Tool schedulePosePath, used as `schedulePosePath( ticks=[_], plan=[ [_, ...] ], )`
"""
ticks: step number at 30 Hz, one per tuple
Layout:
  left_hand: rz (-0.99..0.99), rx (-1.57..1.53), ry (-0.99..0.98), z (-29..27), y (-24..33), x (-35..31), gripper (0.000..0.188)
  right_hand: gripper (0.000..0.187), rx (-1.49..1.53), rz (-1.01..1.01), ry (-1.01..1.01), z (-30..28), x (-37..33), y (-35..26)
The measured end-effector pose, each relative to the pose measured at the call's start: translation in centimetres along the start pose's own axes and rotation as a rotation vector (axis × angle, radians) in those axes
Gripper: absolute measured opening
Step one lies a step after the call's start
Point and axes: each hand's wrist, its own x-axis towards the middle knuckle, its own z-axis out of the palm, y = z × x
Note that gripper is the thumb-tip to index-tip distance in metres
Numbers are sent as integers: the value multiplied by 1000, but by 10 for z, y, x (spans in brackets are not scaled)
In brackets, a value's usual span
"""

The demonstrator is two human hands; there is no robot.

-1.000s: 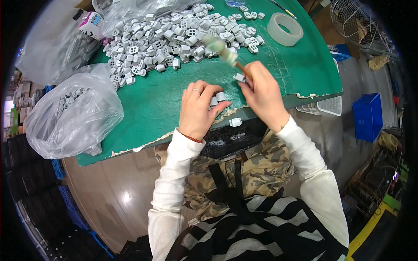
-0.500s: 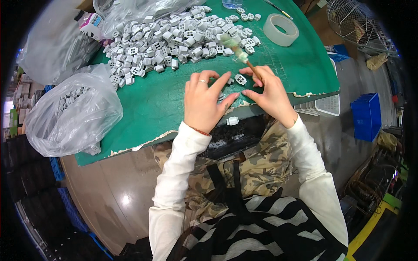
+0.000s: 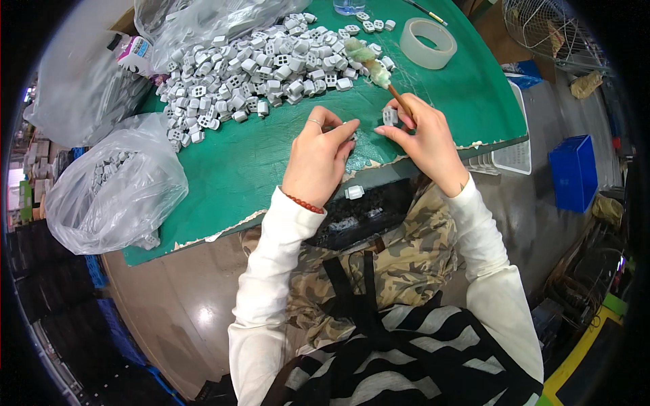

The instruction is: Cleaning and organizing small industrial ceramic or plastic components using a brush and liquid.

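My right hand [image 3: 425, 133] grips a thin wooden stick [image 3: 399, 99] with a pale green, fluffy wad [image 3: 368, 64] wrapped on its far end. At its thumb and fingertips is a small grey plastic connector housing [image 3: 389, 116] with square openings; whether it is pinched or only touched I cannot tell. To the left, my left hand [image 3: 316, 152] is closed, index finger and thumb drawn together over the green tabletop [image 3: 250, 162]. What it holds, if anything, is hidden. Another pale housing [image 3: 354, 192] lies at the near table edge, below and between my hands.
Beyond my hands spreads a large pile of grey housings [image 3: 250, 74]. Clear plastic bags [image 3: 122, 183] of parts stand at the left, near a bottle [image 3: 135, 54]. A tape roll [image 3: 428, 43] lies far right. A blue bin [image 3: 573, 173] and wire fan [image 3: 552, 30] stand beyond the table.
The housing between my hands has shifted right, to my right fingertips. My hands have moved apart a little, and my left fingers have drawn together. The view has shifted slightly.
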Motion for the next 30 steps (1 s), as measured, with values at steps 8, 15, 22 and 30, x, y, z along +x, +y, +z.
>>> schedulePosePath(
  ticks=[8,15,22,30],
  plan=[
    [-71,-72,-223,-6,11,8,45,39,-30,34,-140,0,1,7],
    [7,201,-67,1,11,2,51,36,-45,-164,-109,9,3,15],
    [-48,222,76,-20,-3,-18,70,37,119,29,-254,15,3,4],
    [-129,23,25,-30,-33,-43,54,41,215,-94,-286,33,9,8]
  ],
)
